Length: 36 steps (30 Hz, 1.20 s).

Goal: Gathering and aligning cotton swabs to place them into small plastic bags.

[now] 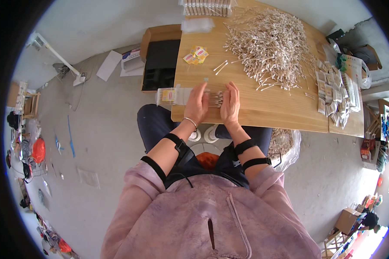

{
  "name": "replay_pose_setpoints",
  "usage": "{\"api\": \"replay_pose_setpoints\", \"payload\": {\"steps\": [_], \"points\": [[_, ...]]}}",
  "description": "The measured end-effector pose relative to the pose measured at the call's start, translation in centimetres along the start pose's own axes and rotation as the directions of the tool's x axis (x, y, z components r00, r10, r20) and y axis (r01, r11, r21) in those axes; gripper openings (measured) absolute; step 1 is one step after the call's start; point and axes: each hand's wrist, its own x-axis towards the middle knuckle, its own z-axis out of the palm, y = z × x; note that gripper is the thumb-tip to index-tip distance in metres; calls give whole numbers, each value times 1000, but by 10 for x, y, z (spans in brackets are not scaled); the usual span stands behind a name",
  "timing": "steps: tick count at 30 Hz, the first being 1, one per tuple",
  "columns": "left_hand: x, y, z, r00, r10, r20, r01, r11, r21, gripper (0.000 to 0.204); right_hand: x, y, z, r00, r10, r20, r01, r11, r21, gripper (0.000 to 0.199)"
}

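Observation:
Near the front edge of the wooden table, a flat bundle of cotton swabs (214,99) lies crosswise between my hands. My left hand (196,105) cups its left end, and my right hand (231,102) presses against the right end, fingers together. Just left of my left hand is a clear plastic bag (183,96). Next to it, a packet of cotton swabs with a yellow label (167,96) overhangs the table's left edge. The undersides of my fingers are hidden.
A large heap of loose cotton swabs (274,45) covers the table's far right. Yellow labels (196,55) lie at the left, with plastic bags (197,25) and packed swabs (206,7) behind. Filled packets (333,93) are piled right. An open box (162,58) stands left of the table.

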Motion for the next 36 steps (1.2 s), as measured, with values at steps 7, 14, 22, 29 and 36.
{"api": "replay_pose_setpoints", "payload": {"steps": [7,14,22,29,36], "points": [[2,-2,-3,950,-311,-36,253,829,-500,64,-2,-2,20,991,120,61,-130,972,198,53],[1,-2,1,969,-238,60,235,828,-510,67,-3,-9,24,981,100,164,-144,947,287,53],[-3,-25,11,924,-368,-106,159,621,-767,71,-7,-22,13,892,-76,445,297,841,-453,59],[-1,-12,7,938,-327,-119,167,723,-671,68,5,-6,24,873,-129,471,261,938,-227,43],[-2,-21,4,946,-319,-56,194,696,-691,69,-9,-13,10,889,-128,439,263,928,-264,51]]}}
